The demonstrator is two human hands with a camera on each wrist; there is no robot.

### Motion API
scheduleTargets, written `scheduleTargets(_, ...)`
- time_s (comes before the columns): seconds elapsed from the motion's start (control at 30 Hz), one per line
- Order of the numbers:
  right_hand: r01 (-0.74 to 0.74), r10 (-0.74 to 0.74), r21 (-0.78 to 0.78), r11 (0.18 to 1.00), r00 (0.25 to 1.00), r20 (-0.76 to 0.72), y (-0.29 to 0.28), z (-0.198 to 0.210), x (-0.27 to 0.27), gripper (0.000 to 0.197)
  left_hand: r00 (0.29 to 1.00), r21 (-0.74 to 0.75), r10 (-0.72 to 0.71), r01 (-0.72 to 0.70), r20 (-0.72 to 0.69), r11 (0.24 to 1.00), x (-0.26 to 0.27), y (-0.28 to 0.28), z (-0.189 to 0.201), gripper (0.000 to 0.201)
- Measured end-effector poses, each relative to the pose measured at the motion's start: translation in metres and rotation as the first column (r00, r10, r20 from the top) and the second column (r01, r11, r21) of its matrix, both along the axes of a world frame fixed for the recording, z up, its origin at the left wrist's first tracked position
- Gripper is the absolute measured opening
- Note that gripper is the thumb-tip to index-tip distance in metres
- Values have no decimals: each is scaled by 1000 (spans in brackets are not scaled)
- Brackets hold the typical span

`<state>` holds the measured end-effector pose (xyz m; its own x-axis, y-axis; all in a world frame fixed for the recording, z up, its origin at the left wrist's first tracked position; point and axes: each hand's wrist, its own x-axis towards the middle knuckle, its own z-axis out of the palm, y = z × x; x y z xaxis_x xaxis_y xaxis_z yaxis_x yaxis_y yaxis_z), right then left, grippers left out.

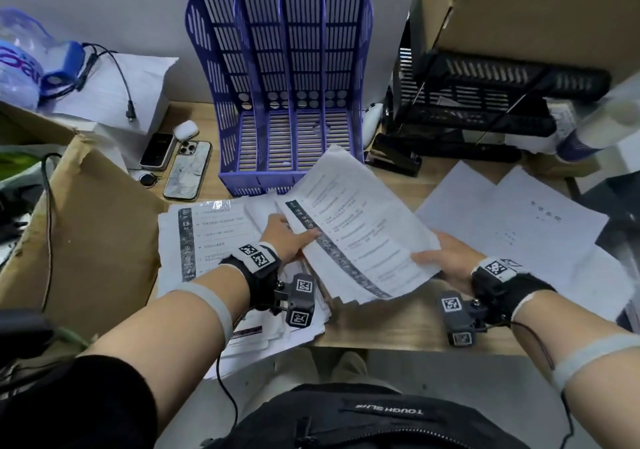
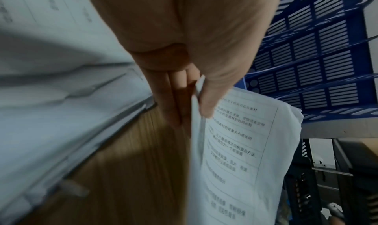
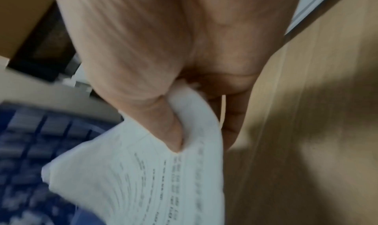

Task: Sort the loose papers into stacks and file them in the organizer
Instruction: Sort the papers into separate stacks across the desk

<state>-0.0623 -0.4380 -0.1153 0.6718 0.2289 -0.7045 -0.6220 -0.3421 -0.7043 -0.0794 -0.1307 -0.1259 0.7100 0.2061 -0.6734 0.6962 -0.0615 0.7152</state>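
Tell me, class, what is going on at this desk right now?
A person is sorting papers. Both hands hold one stack of printed sheets above the wooden desk: the left hand pinches its left edge, the right hand its right. The blue organizer behind stands empty. More papers lie to the left and plainer sheets to the right.

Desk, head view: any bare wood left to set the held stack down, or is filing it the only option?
Bare desk shows at the near edge, between the left pile and the right sheets, under the held stack. All four slots of the blue organizer look empty. Crowded: phones left of it, black trays right.
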Motion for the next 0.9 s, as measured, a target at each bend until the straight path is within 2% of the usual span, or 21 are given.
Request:
scheduleTargets(0.03, -195, 197, -116, 974, 980, 6, 12, 1, 0, 56, 999, 85, -44, 44, 4, 995, -3, 9, 1, 61)
scheduleTargets(0.07, -367, 381, -258, 894, 925, 4, 25, -2, 2, 61, 994, 154, -107, 106, -3, 982, -7, 19, 1, 59)
scheduleTargets(0.1, -472, 509, -362, 804, 861, 10, 41, 0, 3, 62, 989, 184, -150, 146, 7, 972, -12, 28, 5, 54)
scheduleTargets(0.13, -514, 540, -309, 801, 842, -1, 57, -3, 4, 57, 985, 193, -172, 168, 6, 967, -17, 39, 4, 51)
scheduleTargets(0.2, -489, 492, -115, 865, 871, -10, 88, -8, 4, 48, 985, 197, -169, 162, 22, 967, -30, 59, 10, 53)
scheduleTargets(0.27, -486, 486, -13, 874, 874, -30, 120, -6, -1, 53, 990, 246, -137, 125, 30, 961, -43, 82, 12, 61)
scheduleTargets(0.4, -551, 552, 44, 833, 834, -8, 170, -6, -2, 54, 999, 282, -17, 6, 36, 959, -65, 129, 20, 76)
scheduleTargets(0.47, -573, 573, 62, 817, 819, 19, 191, -5, -4, 47, 990, 322, 137, -137, 22, 937, -73, 150, 21, 65)
scheduleTargets(0.53, -618, 616, 42, 785, 786, 41, 215, -6, -9, 43, 974, 417, 225, -199, -13, 887, -79, 169, 18, 44)
scheduleTargets(0.63, -680, 681, -41, 732, 728, 73, 248, -6, -17, 41, 971, 495, 227, -163, -72, 854, -85, 190, 9, 27)
scheduleTargets(0.8, -728, 755, -238, 644, 654, 43, 282, -31, -26, 46, 966, 526, 118, 22, -232, 850, -81, 196, 0, 25)
scheduleTargets(0.83, -728, 758, -262, 634, 652, 22, 284, -39, -27, 47, 961, 520, 116, 33, -250, 853, -79, 195, 0, 25)
scheduleTargets(0.9, -687, 720, -305, 660, 694, -5, 285, -47, -28, 45, 958, 516, 101, 54, -268, 855, -74, 196, -5, 27)
